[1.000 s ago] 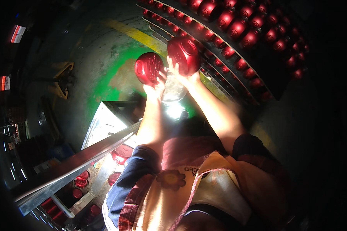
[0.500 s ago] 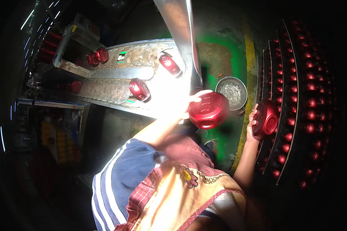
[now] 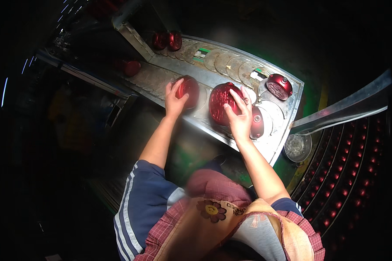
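My left hand [image 3: 175, 101] curves around the side of a glossy red bowl-shaped piece [image 3: 190, 92], its fingers at the rim, over the near lane of a metal slat conveyor [image 3: 287, 114]. Just right of it, my right hand [image 3: 240, 114] has its fingers spread over another red bowl-shaped piece [image 3: 218, 103] and grips it. This one is tilted, its shiny face towards me. Partly behind my right hand and wrist, a red round piece with a pale knob [image 3: 257, 123] sits on the conveyor. Another red piece [image 3: 278, 88] lies at the conveyor's far right bend.
Two red pieces [image 3: 166, 41] stand on the far lane, and one red piece [image 3: 132, 68] on the near lane at left. A curved metal strip [image 3: 344, 106] juts out at right above a round metal basin [image 3: 298, 148]. Racks of red pieces [image 3: 344, 174] fill the lower right.
The view has turned toward the conveyor. Both hands, apart at the right before, each with a red piece, are now over the near lane.
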Demonstrator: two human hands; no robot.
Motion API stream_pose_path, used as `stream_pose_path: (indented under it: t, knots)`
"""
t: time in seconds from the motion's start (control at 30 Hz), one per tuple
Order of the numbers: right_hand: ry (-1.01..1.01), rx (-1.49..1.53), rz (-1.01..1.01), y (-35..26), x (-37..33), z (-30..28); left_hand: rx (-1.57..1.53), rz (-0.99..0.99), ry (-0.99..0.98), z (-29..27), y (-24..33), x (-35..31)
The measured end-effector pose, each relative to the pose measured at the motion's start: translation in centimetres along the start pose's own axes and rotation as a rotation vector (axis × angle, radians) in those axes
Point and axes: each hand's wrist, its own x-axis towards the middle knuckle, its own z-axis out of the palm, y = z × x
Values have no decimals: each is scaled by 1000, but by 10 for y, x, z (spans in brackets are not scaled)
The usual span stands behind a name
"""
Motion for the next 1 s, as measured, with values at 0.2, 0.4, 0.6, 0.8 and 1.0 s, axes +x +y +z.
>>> stream_pose_path:
  t: [0.2,0.4,0.6,0.8,1.0]
  knots:
    - [-114,-497,-4,94,5,131,153,102,94,52,-70,12]
    - [-378,-623,189,93,-10,111,232,168,-20,77,-61,-31]
    - [-433,-156,-62,72,-43,-59,159,268,121,68,16,-52]
    - [-83,-99,238,76,-148,-377,-523,70,-468,158,172,-184]
    - [411,-147,415,46,-209,-611,-611,-192,-907,294,343,-280]
